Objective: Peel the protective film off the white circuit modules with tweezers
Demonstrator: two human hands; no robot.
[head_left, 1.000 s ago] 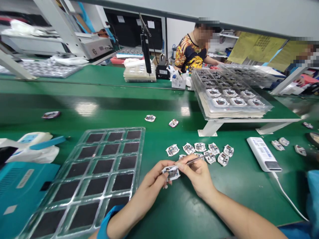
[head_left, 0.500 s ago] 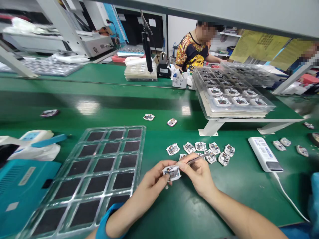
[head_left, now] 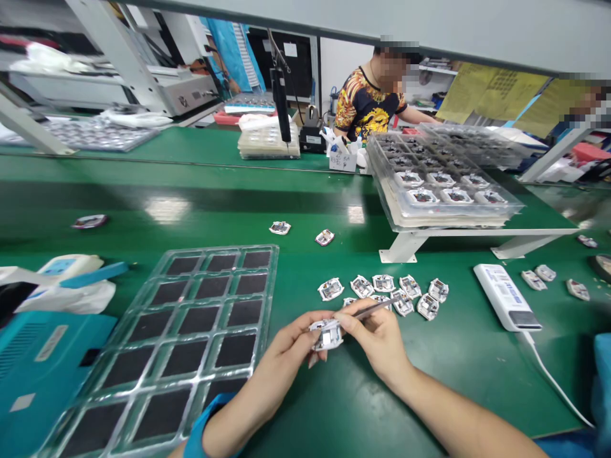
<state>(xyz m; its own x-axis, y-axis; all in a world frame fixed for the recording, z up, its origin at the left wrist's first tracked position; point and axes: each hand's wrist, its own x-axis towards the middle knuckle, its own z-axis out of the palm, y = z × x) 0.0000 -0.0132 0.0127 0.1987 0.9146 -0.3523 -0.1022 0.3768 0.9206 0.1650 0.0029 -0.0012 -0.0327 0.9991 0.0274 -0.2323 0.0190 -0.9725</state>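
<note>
My left hand (head_left: pixel 298 340) is closed on a small white electronics housing (head_left: pixel 329 336) with circuit parts inside, held above the green bench. Beside it my right hand (head_left: pixel 377 331) grips a pair of metal tweezers (head_left: pixel 375 308), whose back end sticks out to the upper right. Its thumb and fingertips meet the housing's upper right edge; they hide the tweezers' tips. Behind the hands lie several similar white housings (head_left: pixel 382 283), some partly covered by my right hand. Left of my left hand is a clear plastic tray (head_left: pixel 203 324) with dark-lined compartments.
A teal box (head_left: pixel 42 375) stands at the left. On the right lies a white device (head_left: pixel 506 298) with a cable. Stacked trays of housings (head_left: pixel 439 175) rest on a raised stand (head_left: pixel 477 231). An electric screwdriver (head_left: pixel 280 105) hangs at the back, near a co-worker (head_left: pixel 365 105).
The housing in my left hand has tilted, and a pale part inside it now shows. My right fingers and the tweezers have shifted slightly left. The view has moved a little.
</note>
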